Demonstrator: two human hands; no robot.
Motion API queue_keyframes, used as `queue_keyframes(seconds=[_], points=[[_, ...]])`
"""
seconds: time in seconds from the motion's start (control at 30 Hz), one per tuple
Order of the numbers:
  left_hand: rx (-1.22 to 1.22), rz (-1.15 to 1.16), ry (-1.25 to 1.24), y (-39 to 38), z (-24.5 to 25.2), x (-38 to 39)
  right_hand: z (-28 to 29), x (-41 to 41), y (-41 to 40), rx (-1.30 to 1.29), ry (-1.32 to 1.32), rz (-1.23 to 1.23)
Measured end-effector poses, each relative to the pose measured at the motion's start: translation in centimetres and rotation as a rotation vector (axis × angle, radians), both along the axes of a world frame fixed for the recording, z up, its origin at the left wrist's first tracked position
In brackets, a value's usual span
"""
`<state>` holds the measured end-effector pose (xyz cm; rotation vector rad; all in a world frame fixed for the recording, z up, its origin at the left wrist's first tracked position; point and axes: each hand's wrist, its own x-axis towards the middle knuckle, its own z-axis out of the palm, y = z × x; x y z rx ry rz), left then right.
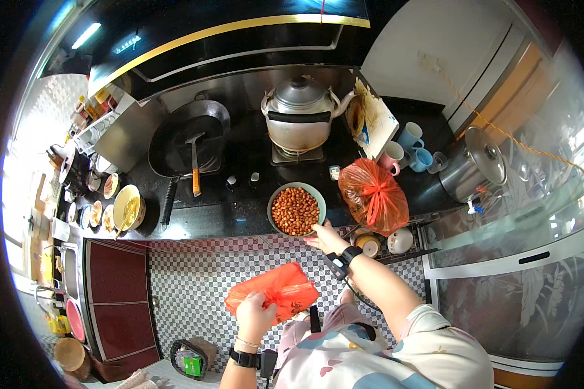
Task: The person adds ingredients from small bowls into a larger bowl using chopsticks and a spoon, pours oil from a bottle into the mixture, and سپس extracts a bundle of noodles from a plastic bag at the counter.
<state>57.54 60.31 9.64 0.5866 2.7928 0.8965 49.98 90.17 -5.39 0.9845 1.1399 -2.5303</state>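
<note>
My left hand (254, 313) grips a red plastic bag (282, 291), bunched at its neck and held over the floor in front of my body. Printing shows on the bag; what it holds is hidden. At the counter's front edge my right hand (325, 238) has hold of the near rim of a pale green bowl (322, 204). Reddish-brown peanuts (294, 211) fill the bowl. Just right of it sits a knotted red plastic bag (372, 197), its contents dark through the film.
A wok (175, 131) with a wooden-handled spatula (195, 167) and a metal kettle (299, 116) stand on the stove. Mugs (393, 153) and a steel pot (455, 175) are at right. A yellow bowl (138, 219) and small dishes line the left. A bin (189, 359) stands on the floor.
</note>
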Motion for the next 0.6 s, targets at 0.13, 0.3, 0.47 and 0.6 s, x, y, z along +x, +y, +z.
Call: queue_keyframes(seconds=[0.13, 0.3, 0.47, 0.6], points=[[0.012, -0.019, -0.007, 1.6, -1.1, 0.7, -0.4, 0.0, 0.0, 0.1, 0.024, 0.021], [-0.01, -0.088, -0.044, 4.2, -1.4, 1.5, 3.7, 3.9, 2.7, 0.01, 0.002, -0.015], [-0.012, -0.181, -0.088, 8.7, -1.1, 1.4, 10.2, 10.2, 7.8, -0.017, 0.065, -0.002], [-0.014, -0.227, -0.109, 11.5, -1.4, 1.3, 12.9, 12.5, 10.2, 0.003, 0.1, -0.084]])
